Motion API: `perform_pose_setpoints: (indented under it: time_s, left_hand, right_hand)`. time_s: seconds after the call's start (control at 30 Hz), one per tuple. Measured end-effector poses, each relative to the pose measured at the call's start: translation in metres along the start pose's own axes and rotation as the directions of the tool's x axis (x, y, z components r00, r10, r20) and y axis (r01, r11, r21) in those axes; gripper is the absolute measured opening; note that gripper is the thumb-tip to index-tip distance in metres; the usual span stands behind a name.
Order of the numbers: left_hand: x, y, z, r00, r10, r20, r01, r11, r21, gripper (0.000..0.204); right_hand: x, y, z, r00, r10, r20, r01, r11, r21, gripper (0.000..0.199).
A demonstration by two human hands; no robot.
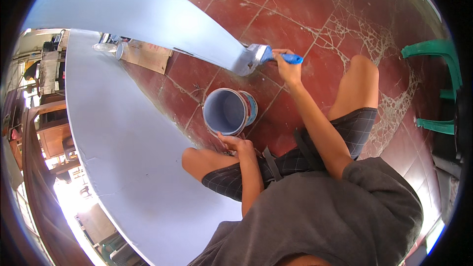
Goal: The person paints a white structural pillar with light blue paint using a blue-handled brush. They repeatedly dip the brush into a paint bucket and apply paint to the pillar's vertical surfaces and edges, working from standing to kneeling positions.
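Note:
My right hand [287,69] is closed around the blue handle of a paintbrush [293,59]. The brush head lies against the near end of a long light-blue panel [197,24], where the surface looks patchy grey-blue. Below it, a paint bucket [227,111] stands on the floor between my knees, its inner wall coated light blue. At the bucket's near rim is my left hand [235,144], fingers curled against the edge; part of them is hidden. A second large light-blue panel [128,133] stretches along my left side, beside my left knee.
Red floor tiles [276,24] with pale cracks spread around me. A green plastic chair [438,49] stands at the right. Beyond the left panel are a cardboard sheet [148,56], a small cup-like container [121,50] and wooden furniture [54,133].

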State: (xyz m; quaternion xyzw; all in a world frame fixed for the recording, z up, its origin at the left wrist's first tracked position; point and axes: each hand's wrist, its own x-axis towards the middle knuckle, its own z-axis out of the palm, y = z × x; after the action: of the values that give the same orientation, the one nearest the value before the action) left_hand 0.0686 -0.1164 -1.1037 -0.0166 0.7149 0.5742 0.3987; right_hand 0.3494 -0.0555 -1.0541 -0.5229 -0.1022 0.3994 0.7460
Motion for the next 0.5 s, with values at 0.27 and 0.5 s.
perform_pose_setpoints:
  time_s: [0.27,0.5]
  left_hand:
    - [-0.042,0.050,0.019,0.912,0.136,0.387,-0.110,0.990,-0.091,0.062]
    - [-0.153,0.138,0.020,0.713,0.404,0.573,-0.607,-0.054,0.793,0.056]
  right_hand:
    - [0.032,0.000,-0.059,0.946,0.186,-0.267,-0.156,0.979,0.128,0.027]
    - [0.051,0.040,-0.069,0.926,0.141,-0.351,-0.057,0.969,0.239,0.028]
